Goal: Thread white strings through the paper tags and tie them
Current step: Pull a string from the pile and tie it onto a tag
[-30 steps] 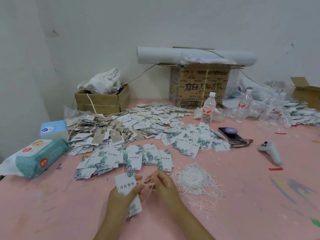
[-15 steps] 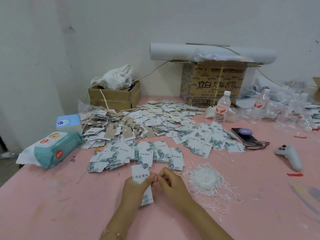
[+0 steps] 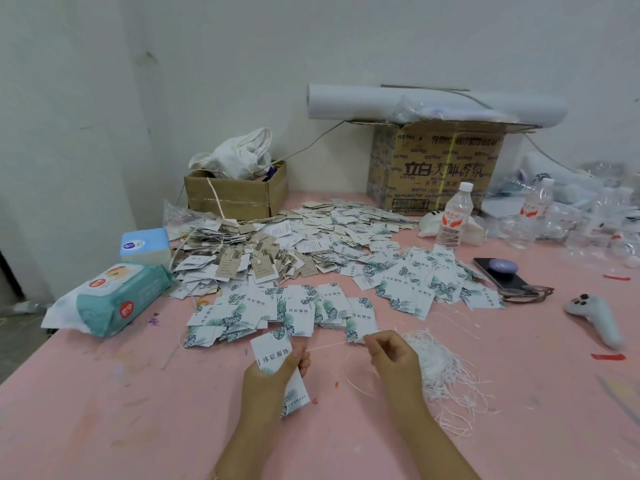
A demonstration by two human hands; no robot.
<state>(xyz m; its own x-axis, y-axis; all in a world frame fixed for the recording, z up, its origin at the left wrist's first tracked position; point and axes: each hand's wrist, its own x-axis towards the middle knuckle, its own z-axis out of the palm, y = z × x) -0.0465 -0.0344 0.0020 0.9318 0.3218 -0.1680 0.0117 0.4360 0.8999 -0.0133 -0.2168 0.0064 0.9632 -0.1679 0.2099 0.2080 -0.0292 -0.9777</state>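
String (image 3: 332, 345) is now drawn taut between hands that were touching half a second ago. Its end is pinched by the right hand (image 3: 391, 358), pulled out to 3 o'clock of the left hand (image 3: 273, 374), by which tags (image 3: 272, 353) are gripped. Threading is judged done and tying is still owed. Loose tags (image 3: 301, 310) are spread at 12 o'clock.

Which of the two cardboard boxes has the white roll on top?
The larger printed box to the right; the white roll lies across its top. The smaller plain box holds bunched white cloth.
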